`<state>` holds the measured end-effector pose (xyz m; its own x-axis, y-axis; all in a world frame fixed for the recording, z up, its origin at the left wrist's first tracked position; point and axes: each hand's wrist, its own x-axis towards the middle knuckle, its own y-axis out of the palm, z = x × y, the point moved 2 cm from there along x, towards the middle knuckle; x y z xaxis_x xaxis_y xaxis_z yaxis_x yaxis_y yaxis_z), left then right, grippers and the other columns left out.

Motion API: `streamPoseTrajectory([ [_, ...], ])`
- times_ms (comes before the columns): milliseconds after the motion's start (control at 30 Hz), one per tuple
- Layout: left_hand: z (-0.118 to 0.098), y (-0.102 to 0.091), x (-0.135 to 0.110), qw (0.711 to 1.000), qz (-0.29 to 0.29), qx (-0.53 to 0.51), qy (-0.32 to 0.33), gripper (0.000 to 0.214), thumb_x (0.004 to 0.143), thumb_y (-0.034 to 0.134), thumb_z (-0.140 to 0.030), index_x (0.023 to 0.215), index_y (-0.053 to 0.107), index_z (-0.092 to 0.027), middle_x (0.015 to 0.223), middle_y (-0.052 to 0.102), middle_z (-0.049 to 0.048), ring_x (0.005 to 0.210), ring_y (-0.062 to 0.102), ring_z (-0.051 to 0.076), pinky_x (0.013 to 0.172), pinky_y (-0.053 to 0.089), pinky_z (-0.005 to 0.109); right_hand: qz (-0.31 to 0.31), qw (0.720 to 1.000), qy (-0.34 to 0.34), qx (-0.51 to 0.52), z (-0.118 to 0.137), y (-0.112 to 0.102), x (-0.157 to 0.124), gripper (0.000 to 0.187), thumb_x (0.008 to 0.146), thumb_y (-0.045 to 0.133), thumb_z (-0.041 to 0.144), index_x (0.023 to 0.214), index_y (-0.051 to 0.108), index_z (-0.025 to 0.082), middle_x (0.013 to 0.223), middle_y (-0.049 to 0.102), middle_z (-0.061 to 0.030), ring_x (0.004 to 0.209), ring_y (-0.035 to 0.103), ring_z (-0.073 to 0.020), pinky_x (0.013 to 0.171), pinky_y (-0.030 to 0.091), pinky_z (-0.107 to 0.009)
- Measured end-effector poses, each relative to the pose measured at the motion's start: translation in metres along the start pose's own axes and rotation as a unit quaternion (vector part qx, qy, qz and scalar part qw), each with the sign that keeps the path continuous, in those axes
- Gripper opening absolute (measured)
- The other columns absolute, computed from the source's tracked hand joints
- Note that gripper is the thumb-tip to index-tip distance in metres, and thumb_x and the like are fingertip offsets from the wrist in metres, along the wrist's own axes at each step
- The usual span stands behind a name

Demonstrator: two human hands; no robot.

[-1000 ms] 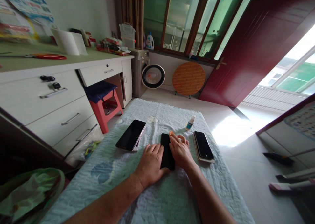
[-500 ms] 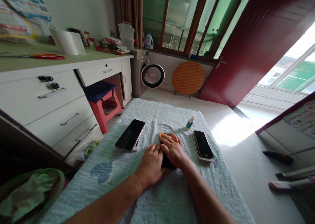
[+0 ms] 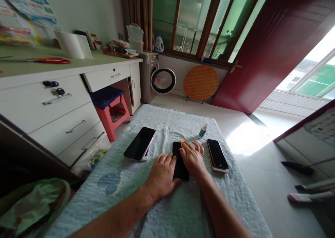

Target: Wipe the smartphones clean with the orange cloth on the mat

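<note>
A dark smartphone (image 3: 179, 165) lies on the quilted light-blue cloth (image 3: 180, 210) between my hands. My left hand (image 3: 161, 173) grips its left edge, fingers along the side and thumb at the bottom. Pressed under the fingertips of my right hand (image 3: 193, 158) is a small orange cloth (image 3: 182, 141), at the phone's upper right edge; most of the cloth is hidden. To the left, another black-screened phone (image 3: 140, 143) rests on a flat pinkish item. A third phone (image 3: 217, 154) lies on a pale flat item to the right. Beyond it stands a small spray bottle (image 3: 202, 131).
At left is a white desk (image 3: 110, 66) with drawers, a paper roll (image 3: 69, 44) and red-handled scissors (image 3: 53, 60). A red stool (image 3: 106, 117) stands under it. Behind are a washing machine (image 3: 148, 77) with its door open and a round wooden tabletop (image 3: 201, 82). A bin (image 3: 64, 196) sits lower left.
My right hand has slid right with the orange cloth, from across the phone's top to its upper right edge, baring more of the screen. My left hand stays at the left edge.
</note>
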<state>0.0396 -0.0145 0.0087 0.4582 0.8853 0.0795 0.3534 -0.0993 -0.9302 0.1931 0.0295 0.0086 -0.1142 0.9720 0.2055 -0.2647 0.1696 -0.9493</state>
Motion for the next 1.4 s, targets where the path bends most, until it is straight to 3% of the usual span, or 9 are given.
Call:
streamPoseTrajectory([
  [133,0.0,-0.001,0.001,1.0,0.003,0.004,0.002,0.076,0.077,0.07,-0.049,0.138,0.049,-0.009,0.144,0.048,0.0191,0.134,0.041,0.034,0.116,0.025,0.048,0.003,1.0,0.0,0.005,0.002,0.001,-0.001,0.038,0.1,0.037,0.038,0.131,0.057,0.03,0.138,0.057,-0.0006,0.132,0.039,-0.0294,0.109,0.021,-0.049],
  [433,-0.001,0.0,0.001,1.0,-0.006,-0.008,0.006,0.071,0.078,0.067,-0.05,0.135,0.051,-0.01,0.137,0.055,0.0184,0.129,0.045,0.035,0.115,0.026,0.047,0.074,0.991,-0.098,0.055,0.018,0.004,0.004,0.038,0.099,0.037,0.036,0.132,0.057,0.032,0.144,0.051,0.003,0.136,0.035,-0.0263,0.111,0.021,-0.046],
  [600,-0.002,-0.003,0.001,1.0,-0.006,-0.01,0.003,0.066,0.078,0.068,-0.049,0.132,0.054,-0.014,0.133,0.058,0.0156,0.127,0.047,0.035,0.114,0.028,0.049,0.077,0.985,-0.144,0.056,0.019,0.006,0.004,0.039,0.101,0.032,0.035,0.132,0.057,0.034,0.143,0.053,0.0017,0.136,0.037,-0.0226,0.11,0.024,-0.045],
  [800,-0.001,-0.002,0.0,1.0,-0.011,-0.008,0.007,0.07,0.077,0.069,-0.048,0.135,0.051,-0.014,0.138,0.054,0.0159,0.129,0.045,0.034,0.115,0.026,0.049,0.039,0.997,-0.055,0.027,0.011,0.005,0.001,0.039,0.1,0.037,0.04,0.134,0.054,0.034,0.143,0.053,0.0024,0.137,0.034,-0.0281,0.112,0.019,-0.05],
  [967,0.003,0.001,0.0,1.0,-0.014,-0.003,0.006,0.073,0.075,0.07,-0.052,0.135,0.051,-0.014,0.142,0.051,0.0177,0.132,0.043,0.034,0.115,0.026,0.05,0.009,1.0,-0.001,-0.001,-0.006,0.005,-0.003,0.038,0.099,0.036,0.041,0.13,0.058,0.033,0.138,0.057,-0.0004,0.133,0.04,-0.0284,0.108,0.025,-0.049],
  [1167,0.002,-0.002,0.0,1.0,-0.016,-0.007,-0.002,0.064,0.073,0.073,-0.048,0.126,0.057,-0.015,0.134,0.057,0.0165,0.126,0.049,0.034,0.114,0.028,0.049,-0.01,1.0,0.008,0.007,-0.01,0.007,-0.008,0.04,0.098,0.038,0.041,0.133,0.056,0.032,0.139,0.056,-0.0021,0.132,0.04,-0.0302,0.108,0.024,-0.05],
  [1400,-0.001,-0.006,0.0,0.999,-0.026,-0.023,0.002,0.053,0.072,0.074,-0.041,0.116,0.057,-0.018,0.12,0.063,0.0125,0.115,0.054,0.032,0.109,0.033,0.047,0.036,0.998,-0.038,0.021,0.004,0.005,-0.008,0.042,0.097,0.042,0.035,0.137,0.053,0.031,0.145,0.051,-0.0007,0.136,0.035,-0.0288,0.111,0.021,-0.049],
])
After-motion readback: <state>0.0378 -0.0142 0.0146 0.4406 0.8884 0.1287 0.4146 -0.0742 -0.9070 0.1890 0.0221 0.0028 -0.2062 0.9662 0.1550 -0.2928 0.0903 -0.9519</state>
